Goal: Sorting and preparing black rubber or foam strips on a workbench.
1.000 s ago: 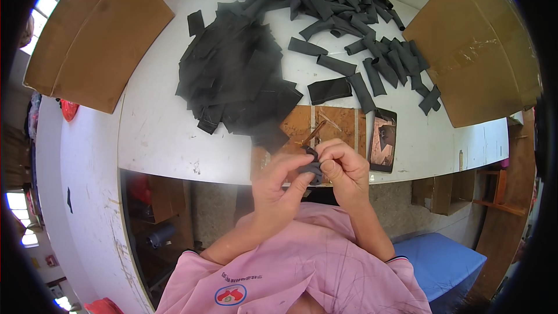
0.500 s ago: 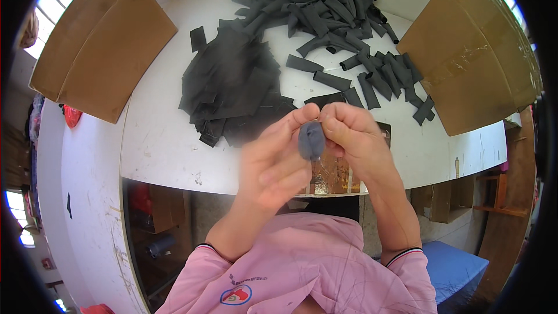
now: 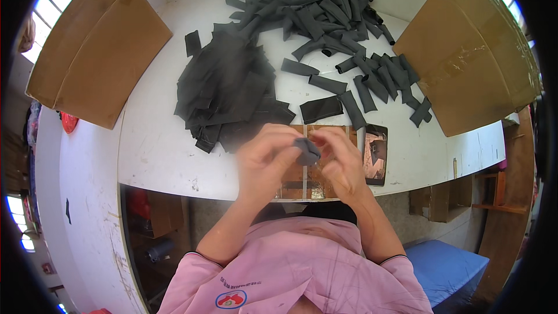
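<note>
Dark fabric piece (image 3: 307, 153), pinched in the left hand (image 3: 264, 156), right hand (image 3: 343, 167) just beside it (grip unclear)

A small dark grey cloth piece (image 3: 306, 152) was bunched into a compact, rounded lump, with creases and folds showing on its surface. It was held off the table in the left hand (image 3: 267, 158), gripped at its left side; its right edge sat close to the right hand (image 3: 342, 161), contact unclear.
</note>
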The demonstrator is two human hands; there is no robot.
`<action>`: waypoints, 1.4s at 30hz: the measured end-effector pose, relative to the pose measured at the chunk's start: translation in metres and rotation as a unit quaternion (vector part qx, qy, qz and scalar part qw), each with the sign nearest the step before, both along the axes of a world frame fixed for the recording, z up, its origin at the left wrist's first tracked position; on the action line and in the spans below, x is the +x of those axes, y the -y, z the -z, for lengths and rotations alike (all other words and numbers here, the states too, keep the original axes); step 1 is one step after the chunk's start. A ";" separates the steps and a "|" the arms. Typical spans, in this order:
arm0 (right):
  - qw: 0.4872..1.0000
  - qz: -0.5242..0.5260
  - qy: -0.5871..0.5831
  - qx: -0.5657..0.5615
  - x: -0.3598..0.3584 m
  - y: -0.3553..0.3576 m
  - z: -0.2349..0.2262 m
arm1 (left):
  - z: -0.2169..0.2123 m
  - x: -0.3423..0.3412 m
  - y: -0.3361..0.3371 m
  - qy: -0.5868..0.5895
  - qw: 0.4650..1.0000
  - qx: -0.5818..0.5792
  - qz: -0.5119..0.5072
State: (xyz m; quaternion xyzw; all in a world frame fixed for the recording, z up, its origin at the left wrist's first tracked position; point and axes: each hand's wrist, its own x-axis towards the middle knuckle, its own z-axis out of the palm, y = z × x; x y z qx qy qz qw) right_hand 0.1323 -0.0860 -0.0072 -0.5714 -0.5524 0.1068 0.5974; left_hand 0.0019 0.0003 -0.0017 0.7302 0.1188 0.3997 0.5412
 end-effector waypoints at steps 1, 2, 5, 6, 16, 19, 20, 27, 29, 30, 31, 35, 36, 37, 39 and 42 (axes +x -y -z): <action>1.000 -0.003 0.000 -0.001 0.000 -0.001 -0.012 | -0.001 0.000 0.005 0.087 0.986 -0.138 -0.020; 0.986 0.005 0.164 -0.033 -0.001 -0.001 -0.025 | -0.002 0.000 0.010 0.169 0.946 -0.274 -0.033; 0.925 0.030 0.371 -0.080 0.000 -0.004 -0.023 | -0.004 -0.006 0.017 0.218 0.907 -0.356 -0.058; 0.940 0.010 0.326 -0.104 0.003 -0.006 -0.006 | 0.004 -0.002 0.019 0.205 0.929 -0.305 -0.050; 0.992 -0.100 0.068 -0.035 0.007 0.005 0.037 | -0.017 0.020 0.010 -0.114 0.987 -0.108 0.040; 0.979 -0.044 0.171 -0.098 0.009 0.002 0.050 | -0.009 0.025 0.005 -0.208 0.978 -0.030 0.006; 0.979 -0.044 0.171 -0.100 0.012 -0.003 0.045 | -0.011 0.024 0.008 -0.159 0.986 -0.054 -0.018; 0.972 -0.063 0.190 -0.126 0.013 -0.004 0.002 | -0.013 0.013 0.013 0.237 0.928 -0.283 0.041; 0.952 -0.045 0.274 -0.128 0.014 -0.004 -0.021 | -0.019 0.006 0.009 0.294 0.896 -0.325 0.070; 0.947 -0.034 0.285 -0.146 0.014 -0.005 -0.008 | -0.017 0.003 0.005 0.247 0.914 -0.320 0.037; 0.947 -0.033 0.282 -0.151 0.010 -0.004 0.006 | -0.009 0.003 0.004 0.243 0.913 -0.325 0.038; 0.954 -0.042 0.236 -0.178 0.003 -0.005 0.021 | 0.002 0.001 -0.006 0.127 0.974 -0.188 0.025; 0.946 -0.042 0.250 -0.201 0.005 -0.005 0.016 | 0.001 -0.002 -0.005 0.055 0.986 -0.150 -0.058; 0.957 -0.094 0.200 -0.191 0.010 -0.007 0.007 | 0.001 -0.004 -0.005 -0.019 0.984 -0.108 -0.138; 0.968 -0.189 0.039 -0.163 0.027 -0.011 -0.008 | 0.016 -0.013 -0.007 -0.060 0.966 -0.165 -0.189; 0.955 -0.103 -0.241 -0.142 0.059 -0.037 -0.042 | 0.055 -0.030 -0.014 -0.253 0.929 0.184 -0.197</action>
